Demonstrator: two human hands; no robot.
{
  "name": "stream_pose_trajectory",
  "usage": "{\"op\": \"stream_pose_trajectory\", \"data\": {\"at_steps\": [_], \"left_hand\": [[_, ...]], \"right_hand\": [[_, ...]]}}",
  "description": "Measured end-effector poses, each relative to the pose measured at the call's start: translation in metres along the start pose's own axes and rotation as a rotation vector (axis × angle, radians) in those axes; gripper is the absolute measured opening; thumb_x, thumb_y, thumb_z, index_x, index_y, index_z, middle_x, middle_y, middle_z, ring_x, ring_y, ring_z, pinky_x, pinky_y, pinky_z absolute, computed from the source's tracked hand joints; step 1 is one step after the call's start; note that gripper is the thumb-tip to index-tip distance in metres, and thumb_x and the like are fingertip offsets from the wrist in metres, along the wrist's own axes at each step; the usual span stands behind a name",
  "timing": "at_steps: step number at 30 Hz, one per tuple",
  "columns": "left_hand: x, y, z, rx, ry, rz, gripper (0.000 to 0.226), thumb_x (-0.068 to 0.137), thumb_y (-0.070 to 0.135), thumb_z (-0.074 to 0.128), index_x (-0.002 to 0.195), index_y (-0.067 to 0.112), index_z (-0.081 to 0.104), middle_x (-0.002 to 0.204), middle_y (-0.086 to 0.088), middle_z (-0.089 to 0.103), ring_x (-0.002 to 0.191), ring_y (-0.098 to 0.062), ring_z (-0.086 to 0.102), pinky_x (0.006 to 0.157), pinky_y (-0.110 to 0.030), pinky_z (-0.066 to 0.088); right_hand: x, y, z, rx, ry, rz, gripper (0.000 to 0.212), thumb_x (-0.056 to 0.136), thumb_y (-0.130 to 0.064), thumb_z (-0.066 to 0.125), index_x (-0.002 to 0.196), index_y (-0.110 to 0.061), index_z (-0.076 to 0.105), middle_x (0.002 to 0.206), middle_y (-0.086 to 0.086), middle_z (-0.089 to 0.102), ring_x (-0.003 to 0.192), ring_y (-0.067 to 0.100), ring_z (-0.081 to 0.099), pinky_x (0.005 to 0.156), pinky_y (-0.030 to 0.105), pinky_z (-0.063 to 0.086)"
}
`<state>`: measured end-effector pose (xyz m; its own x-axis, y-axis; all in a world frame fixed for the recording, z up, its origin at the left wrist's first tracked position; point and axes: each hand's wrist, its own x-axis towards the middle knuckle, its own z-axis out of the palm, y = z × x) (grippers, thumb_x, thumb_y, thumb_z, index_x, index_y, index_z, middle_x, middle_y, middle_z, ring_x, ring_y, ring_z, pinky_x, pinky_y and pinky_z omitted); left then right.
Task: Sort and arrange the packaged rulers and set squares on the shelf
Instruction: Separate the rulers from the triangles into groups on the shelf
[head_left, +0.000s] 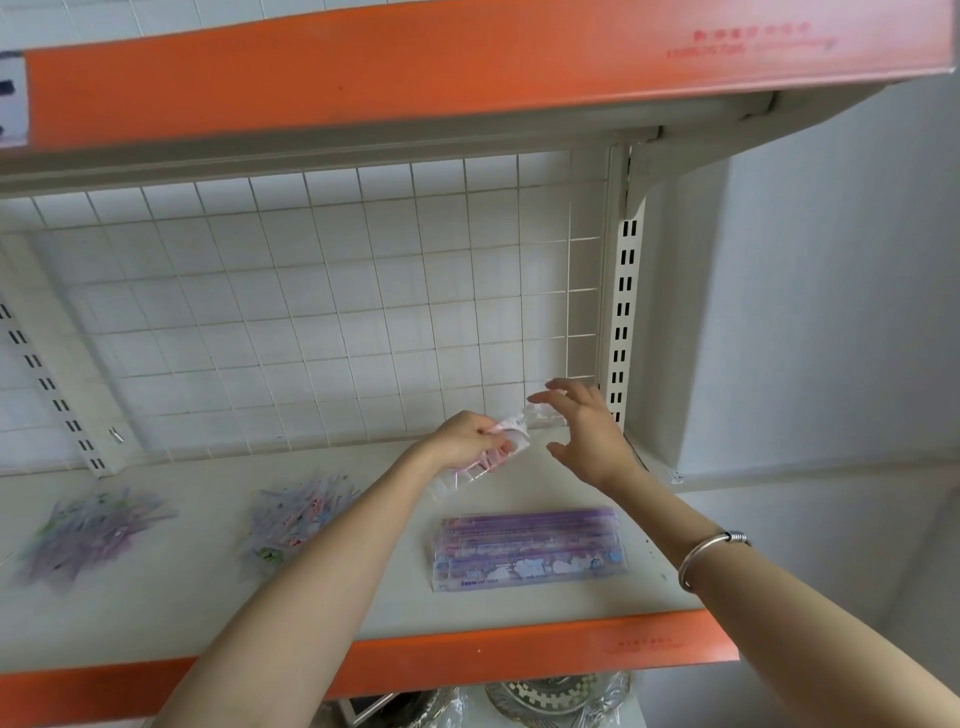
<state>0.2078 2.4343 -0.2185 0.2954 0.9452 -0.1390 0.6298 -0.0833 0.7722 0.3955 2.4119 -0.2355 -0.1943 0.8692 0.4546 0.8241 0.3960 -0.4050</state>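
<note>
White painted metal forms the shelf (182, 597) before you, smooth and flat, with a glossy orange front lip (467, 665) and a thin wire grid (311, 312) behind. Your left hand (465, 439) pinches a crinkly clear packet (511, 431) near the back. Your right hand (582, 431) hovers just beside it, fingers spread and holding nothing. Long purple ruler packs (524, 548) lie stacked flat in front, and two loose heaps (93, 535) sit well to the left
</note>
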Motion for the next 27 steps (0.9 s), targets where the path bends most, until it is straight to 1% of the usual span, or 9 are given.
{"op": "stream_pose_trajectory", "data": {"at_steps": [1,3,5,6,8,10,11,16,27], "left_hand": [[0.0,0.002,0.0,0.045,-0.045,0.009,0.019,0.097,0.013,0.053,0.095,-0.001,0.066,0.077,-0.004,0.062,0.072,-0.014,0.059,0.072,-0.024,0.048],[-0.001,0.006,0.001,0.132,-0.085,0.02,0.022,0.099,0.01,0.048,0.106,-0.005,0.063,0.073,0.0,0.059,0.061,0.002,0.056,0.052,-0.006,0.04],[0.001,0.005,0.002,0.199,-0.09,0.026,0.024,0.099,0.013,0.048,0.11,-0.002,0.063,0.074,0.002,0.06,0.047,0.008,0.05,0.04,-0.008,0.031],[0.003,0.003,0.002,0.22,-0.09,0.024,0.023,0.099,0.017,0.05,0.109,0.001,0.064,0.076,0.001,0.063,0.051,0.006,0.051,0.043,-0.011,0.034],[0.009,-0.003,0.004,0.258,-0.051,0.03,0.02,0.097,0.027,0.054,0.102,0.012,0.066,0.087,-0.002,0.069,0.078,-0.011,0.06,0.067,-0.023,0.042],[0.01,-0.009,0.004,0.332,0.068,0.045,0.022,0.093,0.039,0.057,0.103,0.021,0.064,0.092,0.005,0.066,0.098,-0.018,0.059,0.092,-0.037,0.038],[0.01,-0.011,0.004,0.341,0.136,0.059,0.024,0.093,0.042,0.056,0.106,0.024,0.063,0.095,0.008,0.064,0.102,-0.016,0.058,0.097,-0.039,0.033],[0.007,-0.021,-0.004,0.448,0.31,0.105,0.033,0.096,0.045,0.049,0.12,0.026,0.058,0.125,0.004,0.057,0.118,-0.015,0.049,0.092,-0.034,0.026],[0.014,-0.046,-0.015,0.511,0.291,0.027,0.032,0.096,0.045,0.048,0.12,0.027,0.058,0.129,0.001,0.053,0.124,-0.017,0.046,0.094,-0.034,0.027]], "right_hand": [[0.0,0.001,0.001,-0.077,-0.029,-0.023,0.061,0.077,-0.006,0.067,0.132,-0.027,0.051,0.145,-0.003,0.038,0.129,0.021,0.032,0.106,0.033,0.031],[-0.001,0.002,0.002,-0.187,-0.072,-0.051,0.059,0.079,-0.013,0.066,0.133,-0.031,0.049,0.147,-0.008,0.035,0.131,0.019,0.03,0.104,0.034,0.027],[-0.001,0.004,0.004,-0.225,-0.102,-0.058,0.055,0.081,-0.019,0.066,0.132,-0.032,0.051,0.143,-0.011,0.041,0.13,0.015,0.032,0.099,0.032,0.024],[-0.001,0.006,0.005,-0.229,-0.115,-0.062,0.054,0.082,-0.02,0.067,0.132,-0.032,0.05,0.14,-0.011,0.045,0.128,0.014,0.034,0.098,0.032,0.024],[-0.001,0.009,0.008,-0.221,-0.14,-0.062,0.054,0.083,-0.022,0.068,0.133,-0.029,0.05,0.137,-0.009,0.048,0.127,0.016,0.038,0.101,0.031,0.027],[0.0,0.012,0.009,-0.202,-0.153,-0.035,0.054,0.083,-0.02,0.068,0.134,-0.025,0.051,0.136,-0.004,0.049,0.126,0.018,0.04,0.105,0.031,0.029],[0.0,0.014,0.009,-0.203,-0.157,-0.014,0.054,0.083,-0.02,0.069,0.135,-0.023,0.051,0.136,-0.002,0.048,0.126,0.019,0.042,0.106,0.03,0.03],[0.004,0.027,0.008,-0.192,-0.219,0.11,0.056,0.084,-0.018,0.07,0.136,-0.019,0.049,0.136,0.004,0.049,0.125,0.023,0.045,0.105,0.031,0.035],[0.03,0.03,0.022,-0.065,-0.393,0.215,0.041,0.081,-0.009,0.072,0.118,-0.024,0.065,0.126,0.006,0.059,0.111,0.021,0.058,0.095,0.029,0.045]]}}
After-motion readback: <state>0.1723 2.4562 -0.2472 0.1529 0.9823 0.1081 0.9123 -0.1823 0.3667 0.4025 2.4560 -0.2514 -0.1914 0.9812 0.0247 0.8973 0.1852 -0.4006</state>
